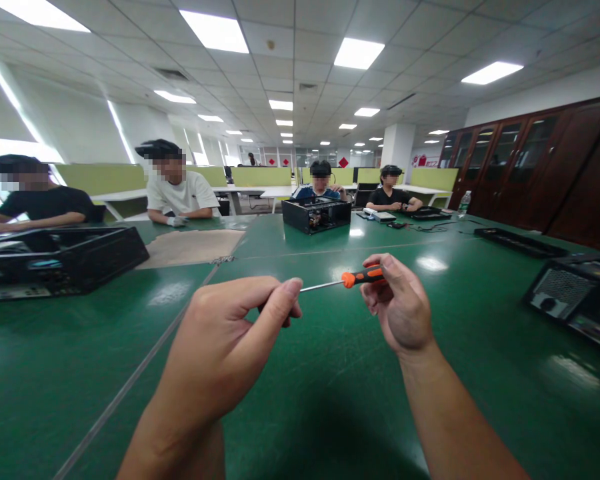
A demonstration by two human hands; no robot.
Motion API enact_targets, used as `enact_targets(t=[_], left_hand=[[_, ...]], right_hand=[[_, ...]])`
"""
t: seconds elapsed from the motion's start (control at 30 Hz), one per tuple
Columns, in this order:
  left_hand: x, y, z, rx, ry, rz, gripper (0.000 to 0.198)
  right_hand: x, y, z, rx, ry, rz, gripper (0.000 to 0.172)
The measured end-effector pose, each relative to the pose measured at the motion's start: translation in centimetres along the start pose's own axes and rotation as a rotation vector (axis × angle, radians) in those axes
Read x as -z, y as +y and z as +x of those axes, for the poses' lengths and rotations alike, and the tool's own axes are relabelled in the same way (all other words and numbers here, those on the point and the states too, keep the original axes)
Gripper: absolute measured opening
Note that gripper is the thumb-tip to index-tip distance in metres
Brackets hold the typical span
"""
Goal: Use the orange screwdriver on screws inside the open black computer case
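Observation:
Between my two hands a screwdriver [353,279] with an orange and black handle is held up level above the green table [330,387]. My right hand [403,300] has its thumb and fingers closed on the handle. The thumb and curled fingers of my left hand [245,327] pinch the far part of the thin metal shaft. The screwdriver's tip is hidden in the left hand. A dark bit shows behind the left thumb, too little of it to name.
Open black computer cases stand at the left [65,263], far centre [316,215] and right edge [580,300]. A brown sheet [195,247] lies at the left back, a long black panel [520,243] at the right. Several people sit around the table. A plastic bottle [464,203] stands far right.

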State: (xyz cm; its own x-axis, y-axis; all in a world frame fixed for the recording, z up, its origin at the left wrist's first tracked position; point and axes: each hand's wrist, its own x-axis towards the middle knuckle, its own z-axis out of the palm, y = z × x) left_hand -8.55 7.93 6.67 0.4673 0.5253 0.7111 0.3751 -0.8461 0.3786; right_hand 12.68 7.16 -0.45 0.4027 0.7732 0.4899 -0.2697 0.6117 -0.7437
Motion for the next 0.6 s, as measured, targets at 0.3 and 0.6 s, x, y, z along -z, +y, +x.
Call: enact_targets(t=[0.3,0.6], left_hand=[[0.0,-0.2,0.0,-0.043,-0.099,0.028,0.018],[-2.6,-6.1,2.0,-0.049,-0.414,0.265,0.075]], right_hand=[[-0.2,-0.2,0.0,0.014,0.060,0.064,0.035],[0.7,-4.3,0.3,0.185,0.253,0.230,0.037]])
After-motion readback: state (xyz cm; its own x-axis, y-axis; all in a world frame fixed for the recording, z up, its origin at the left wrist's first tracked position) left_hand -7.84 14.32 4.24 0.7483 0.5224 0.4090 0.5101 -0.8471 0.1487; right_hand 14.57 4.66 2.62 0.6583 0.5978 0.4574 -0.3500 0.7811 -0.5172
